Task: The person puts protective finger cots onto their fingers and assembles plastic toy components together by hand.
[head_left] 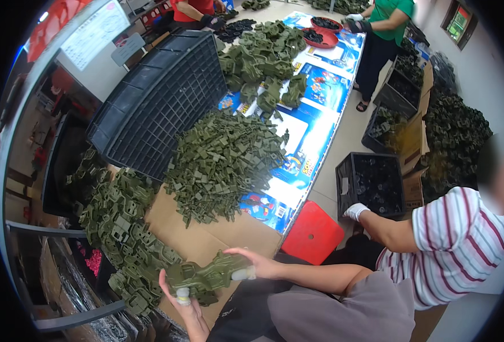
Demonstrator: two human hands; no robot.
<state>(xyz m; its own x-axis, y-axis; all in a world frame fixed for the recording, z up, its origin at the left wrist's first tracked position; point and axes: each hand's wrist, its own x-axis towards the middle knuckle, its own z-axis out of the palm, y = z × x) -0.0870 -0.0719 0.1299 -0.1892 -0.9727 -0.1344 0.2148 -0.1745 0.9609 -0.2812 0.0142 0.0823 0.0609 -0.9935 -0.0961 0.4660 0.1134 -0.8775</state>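
Note:
An olive-green moulded plastic part [209,275], shaped like a toy vehicle body, is held level between my two hands just above the cardboard-covered near end of the table. My left hand [190,310] grips its left end from below, fingers bent around it. At its other end, my right hand [263,267] has fingers over the top and thumb along the near side. Whitish wraps cover some of my digits. Close to my left hand lies a pile of similar green parts [123,228]. Beyond it is a heap of small green pieces [223,162].
A black grid-walled crate [160,108] lies tipped behind the small pieces. More green bodies [269,51] cover the far table. A red stool [313,232] stands right. Beside it, a person in a striped shirt [445,239] reaches to a black crate [371,182]. Two other people stand at the far end.

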